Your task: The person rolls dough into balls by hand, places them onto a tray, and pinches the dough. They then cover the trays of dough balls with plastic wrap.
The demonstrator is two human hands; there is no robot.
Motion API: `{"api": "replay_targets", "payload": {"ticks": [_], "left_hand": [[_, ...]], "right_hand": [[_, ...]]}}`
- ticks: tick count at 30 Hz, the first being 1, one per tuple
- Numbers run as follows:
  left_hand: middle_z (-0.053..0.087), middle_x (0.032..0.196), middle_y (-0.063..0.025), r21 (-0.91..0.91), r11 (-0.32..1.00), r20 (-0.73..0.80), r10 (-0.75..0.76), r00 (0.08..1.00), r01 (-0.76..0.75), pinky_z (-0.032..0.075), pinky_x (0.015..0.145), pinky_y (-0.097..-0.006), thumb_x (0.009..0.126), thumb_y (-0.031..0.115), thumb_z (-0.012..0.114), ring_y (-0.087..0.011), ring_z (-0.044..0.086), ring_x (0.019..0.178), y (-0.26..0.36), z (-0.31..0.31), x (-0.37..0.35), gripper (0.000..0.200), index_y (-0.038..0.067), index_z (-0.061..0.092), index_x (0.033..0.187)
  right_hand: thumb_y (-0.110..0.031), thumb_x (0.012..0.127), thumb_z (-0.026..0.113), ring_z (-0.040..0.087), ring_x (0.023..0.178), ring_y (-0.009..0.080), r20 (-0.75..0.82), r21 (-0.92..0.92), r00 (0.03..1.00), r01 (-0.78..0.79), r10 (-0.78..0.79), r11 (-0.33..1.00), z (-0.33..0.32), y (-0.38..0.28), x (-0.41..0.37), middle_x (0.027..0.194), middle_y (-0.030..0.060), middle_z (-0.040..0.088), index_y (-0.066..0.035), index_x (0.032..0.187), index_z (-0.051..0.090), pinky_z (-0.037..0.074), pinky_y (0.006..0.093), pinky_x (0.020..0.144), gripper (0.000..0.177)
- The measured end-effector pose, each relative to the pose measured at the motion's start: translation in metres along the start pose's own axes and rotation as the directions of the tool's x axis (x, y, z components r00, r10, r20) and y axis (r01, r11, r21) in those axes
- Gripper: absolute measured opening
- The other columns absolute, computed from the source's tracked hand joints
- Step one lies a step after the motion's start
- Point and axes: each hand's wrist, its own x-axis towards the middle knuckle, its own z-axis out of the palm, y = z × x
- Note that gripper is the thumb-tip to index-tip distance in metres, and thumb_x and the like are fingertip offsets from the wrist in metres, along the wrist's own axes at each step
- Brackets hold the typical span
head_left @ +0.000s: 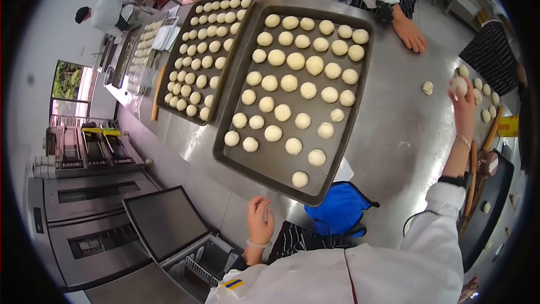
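My right hand (pixel 464 107) is stretched out over the right side of the steel table, fingers closed on a dough ball (pixel 459 86). Several more dough balls (pixel 478 83) lie just beyond it, and a small dough piece (pixel 428 88) rests to its left. My left hand (pixel 260 222) hangs beside the table's front edge, holding nothing, its fingers loosely bent and apart. Nearest to it is a dark baking tray (pixel 270 175) with rows of round dough balls (pixel 289 83). One ball (pixel 337 115) in the tray looks smaller and rougher than its neighbours.
A second tray (pixel 222 87) of dough balls sits to the left. Rolling pins (pixel 471 174) lie at the right. A blue cloth item (pixel 339 208) is at the front edge. Across the table a co-worker's hand (pixel 409 32) rests flat. Steel ovens (pixel 101 208) stand at left.
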Motion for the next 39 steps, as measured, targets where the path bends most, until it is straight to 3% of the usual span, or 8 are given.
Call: {"api": "replay_targets", "payload": {"ticks": [3,4,6,8,22,30,33,39], "left_hand": [[0.051,0.115,-0.0178,-0.037,0.997,0.014,0.073,0.997,-0.072,0.045,0.088,-0.0372,0.079,-0.005,0.055,-0.032,0.054,0.102,-0.01,0.0,0.013,0.024,0.0,0.061,0.102],[0.051,0.116,-0.0177,-0.078,0.993,0.038,0.089,0.995,-0.086,0.045,0.088,-0.0369,0.079,-0.005,0.055,-0.0315,0.054,0.102,-0.013,0.0,0.017,0.024,0.0,0.061,0.102],[0.05,0.117,-0.0176,-0.136,0.986,0.067,0.107,0.992,-0.098,0.045,0.088,-0.0366,0.08,-0.005,0.055,-0.031,0.054,0.102,-0.021,-0.005,0.02,0.024,0.0,0.061,0.102],[0.049,0.119,-0.0173,-0.184,0.972,0.083,0.16,0.984,-0.143,0.045,0.087,-0.0361,0.08,-0.005,0.054,-0.0303,0.054,0.103,-0.031,-0.014,0.025,0.024,0.0,0.061,0.102],[0.048,0.121,-0.0164,-0.211,0.977,0.014,0.026,1.0,-0.022,0.044,0.088,-0.0355,0.081,-0.004,0.054,-0.028,0.052,0.102,-0.124,-0.088,0.019,0.022,0.0,0.062,0.102],[0.046,0.122,-0.0158,-0.268,0.962,0.103,0.077,0.992,-0.047,0.042,0.091,-0.0354,0.079,-0.006,0.055,-0.0283,0.052,0.101,-0.128,-0.092,0.035,0.025,0.0,0.061,0.103],[0.048,0.121,-0.0148,-0.251,0.96,0.076,0.144,0.987,-0.121,0.046,0.081,-0.0331,0.077,-0.008,0.054,-0.0255,0.052,0.096,-0.128,-0.092,0.041,0.027,0.0,0.061,0.102],[0.046,0.123,-0.0161,-0.303,0.95,0.163,0.128,0.978,-0.074,0.042,0.093,-0.0372,0.079,-0.007,0.054,-0.0299,0.052,0.105,-0.125,-0.092,0.051,0.026,-0.001,0.061,0.103]], "right_hand": [[-0.001,0.08,0.066,0.061,0.099,0.0145,0.352,-0.127,0.931,-0.054,0.096,0.99,0.116,-0.024,-0.09,0.11,0.0057,0.061,-0.007,0.118,0.054,0.052,0.0273,0.081,0.04],[0.0,0.075,0.072,0.061,0.096,0.0135,0.497,-0.268,0.856,0.0,0.139,0.963,0.155,-0.027,-0.12,0.108,0.0049,0.061,-0.008,0.114,0.058,0.053,0.0272,0.079,0.042],[-0.005,0.073,0.076,0.057,0.1,0.0141,0.663,-0.249,0.67,-0.221,0.332,0.943,0.226,-0.005,-0.178,0.107,0.0029,0.059,-0.008,0.114,0.059,0.051,0.0288,0.083,0.044],[-0.009,0.07,0.076,0.057,0.102,0.0258,0.835,-0.236,0.545,0.222,0.081,0.946,0.283,0.014,-0.215,0.112,0.0087,0.055,-0.006,0.114,0.058,0.046,0.0364,0.087,0.048],[-0.004,0.064,0.074,0.05,0.103,0.03,0.853,-0.439,0.522,0.706,0.01,0.555,0.4,0.106,-0.291,0.109,0.0119,0.052,-0.006,0.108,0.058,0.047,0.0372,0.086,0.046],[-0.011,0.063,0.074,0.052,0.101,0.0264,0.785,-0.527,0.615,0.724,-0.07,0.446,0.386,0.071,-0.294,0.111,0.0089,0.054,-0.007,0.103,0.059,0.047,0.0353,0.081,0.042],[-0.009,0.063,0.076,0.051,0.101,0.0289,0.625,-0.685,0.78,0.554,-0.01,0.473,0.359,0.061,-0.282,0.112,0.0102,0.054,-0.006,0.108,0.058,0.046,0.0384,0.085,0.048],[-0.002,0.066,0.07,0.051,0.099,0.031,0.616,-0.721,0.788,0.57,-0.013,0.394,0.351,0.078,-0.269,0.107,0.0122,0.053,-0.004,0.104,0.058,0.046,0.0377,0.086,0.041]]}}
